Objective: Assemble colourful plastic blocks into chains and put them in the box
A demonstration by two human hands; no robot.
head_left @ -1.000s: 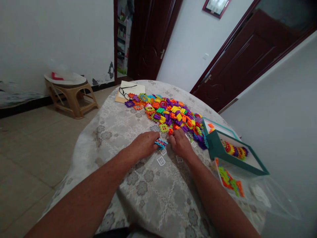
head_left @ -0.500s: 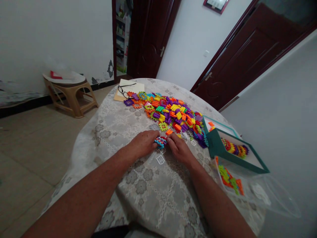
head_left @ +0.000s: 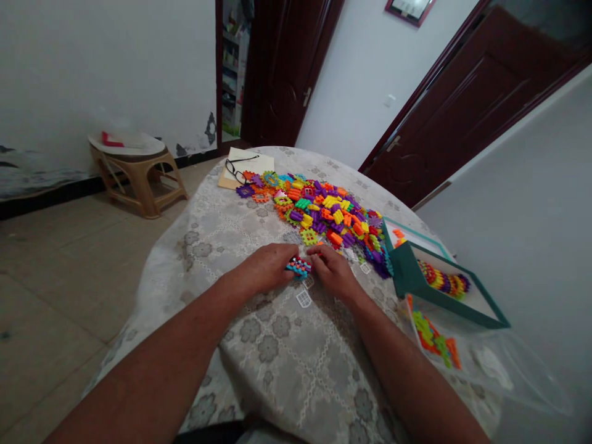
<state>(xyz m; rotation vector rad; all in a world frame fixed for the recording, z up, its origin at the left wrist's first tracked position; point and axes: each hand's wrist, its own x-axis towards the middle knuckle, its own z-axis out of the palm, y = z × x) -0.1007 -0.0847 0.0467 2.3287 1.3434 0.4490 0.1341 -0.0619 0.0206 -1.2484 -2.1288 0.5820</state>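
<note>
My left hand (head_left: pixel 267 266) and my right hand (head_left: pixel 333 270) meet over a small joined piece of blue and red plastic blocks (head_left: pixel 298 267), each hand gripping one side of it just above the patterned tablecloth (head_left: pixel 277 345). Right behind the hands spreads a big heap of colourful interlocking blocks (head_left: pixel 324 213) in purple, orange, yellow and green. A few small white window-like pieces (head_left: pixel 303 299) lie on the cloth just in front of my hands.
A teal box (head_left: pixel 444 290) with a chain of blocks stands at the right, with a clear bag of more blocks (head_left: pixel 435 339) in front of it. Glasses on a notebook (head_left: pixel 244 168) lie at the far edge. A low stool (head_left: pixel 134 169) stands on the floor at left.
My right hand has come in from the heap and closed on the blue and red piece beside my left hand. The camera has shifted slightly.
</note>
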